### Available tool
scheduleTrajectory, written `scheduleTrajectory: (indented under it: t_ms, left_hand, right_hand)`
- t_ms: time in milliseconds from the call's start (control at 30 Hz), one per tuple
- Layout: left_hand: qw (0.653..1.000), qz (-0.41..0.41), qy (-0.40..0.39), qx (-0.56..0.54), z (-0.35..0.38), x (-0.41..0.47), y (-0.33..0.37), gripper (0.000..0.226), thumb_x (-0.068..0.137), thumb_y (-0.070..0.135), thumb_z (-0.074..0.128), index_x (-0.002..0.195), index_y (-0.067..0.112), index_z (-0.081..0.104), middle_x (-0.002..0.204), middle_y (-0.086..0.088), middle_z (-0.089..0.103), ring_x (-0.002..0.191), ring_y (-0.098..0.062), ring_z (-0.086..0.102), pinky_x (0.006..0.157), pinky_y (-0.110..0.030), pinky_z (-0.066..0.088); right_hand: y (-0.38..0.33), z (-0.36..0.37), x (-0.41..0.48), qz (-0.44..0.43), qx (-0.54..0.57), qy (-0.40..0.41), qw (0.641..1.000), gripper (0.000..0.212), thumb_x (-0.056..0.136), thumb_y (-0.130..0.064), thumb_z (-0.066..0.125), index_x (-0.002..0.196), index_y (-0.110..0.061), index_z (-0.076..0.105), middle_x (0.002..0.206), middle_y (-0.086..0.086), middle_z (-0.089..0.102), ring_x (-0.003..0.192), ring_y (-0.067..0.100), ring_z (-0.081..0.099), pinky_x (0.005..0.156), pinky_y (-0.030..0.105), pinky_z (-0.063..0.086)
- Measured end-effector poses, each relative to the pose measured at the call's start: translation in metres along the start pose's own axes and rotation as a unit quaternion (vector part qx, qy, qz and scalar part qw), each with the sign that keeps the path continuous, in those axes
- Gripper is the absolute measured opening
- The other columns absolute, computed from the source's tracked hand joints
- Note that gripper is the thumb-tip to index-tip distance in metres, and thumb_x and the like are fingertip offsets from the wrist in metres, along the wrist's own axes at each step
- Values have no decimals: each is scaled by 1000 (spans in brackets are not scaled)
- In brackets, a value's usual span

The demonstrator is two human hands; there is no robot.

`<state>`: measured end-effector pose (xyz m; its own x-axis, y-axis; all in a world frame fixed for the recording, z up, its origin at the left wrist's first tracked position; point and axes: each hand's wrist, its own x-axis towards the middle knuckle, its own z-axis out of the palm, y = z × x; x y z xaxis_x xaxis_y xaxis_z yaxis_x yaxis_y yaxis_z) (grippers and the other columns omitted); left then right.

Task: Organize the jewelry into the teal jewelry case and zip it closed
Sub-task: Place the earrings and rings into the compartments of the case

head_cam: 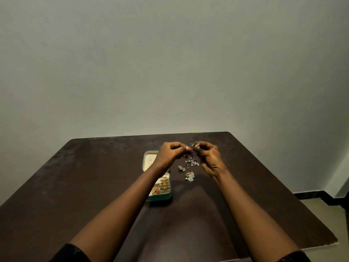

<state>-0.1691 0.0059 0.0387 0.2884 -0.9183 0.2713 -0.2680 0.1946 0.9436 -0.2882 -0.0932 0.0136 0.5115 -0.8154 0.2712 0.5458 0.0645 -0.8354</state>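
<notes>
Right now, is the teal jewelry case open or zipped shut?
Open. The teal jewelry case has its lid folded back, cream lining up; gold pieces show in its compartments.

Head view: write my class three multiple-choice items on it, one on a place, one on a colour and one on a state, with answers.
1. Where do the loose pieces lie?
A. In the case
B. On the table, right of the case
C. On a shelf

2. What colour is the case's outside?
A. Red
B. White
C. Teal

3. How is the case?
A. Open
B. Zipped shut
C. Upside down

Answers:
1 B: they lie on the dark top, just off the case's right wall.
2 C: its rim and front wall show teal.
3 A: the lid lies back and gold rings show inside.
</notes>
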Motion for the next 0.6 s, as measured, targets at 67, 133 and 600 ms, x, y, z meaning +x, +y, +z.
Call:
scheduleTrajectory:
  t_ms: [67,133,600]
  left_hand:
    - [1000,0,10,-3,1,0,-2,12,86,17,65,97,20,70,87,-2,72,71,-7,65,73,-24,48]
    - [1000,7,11,5,2,0,-2,20,83,18,68,103,19,69,92,-3,72,74,-7,66,72,-21,50]
    - [991,93,76,50,-3,1,-11,11,79,8,72,89,10,75,80,2,72,75,2,66,72,-14,52]
  right_hand:
    - [-2,-3,-2,-7,2,-25,1000,28,66,7,57,51,-11,71,57,-3,68,57,3,63,60,14,52]
    - [-4,-3,-3,-14,-5,-52,999,19,63,2,67,51,-12,71,58,-4,68,58,3,63,61,14,52]
    - [-5,-1,-3,-38,-172,-78,981,33,69,8,63,55,-20,73,63,-9,70,66,0,64,68,16,50]
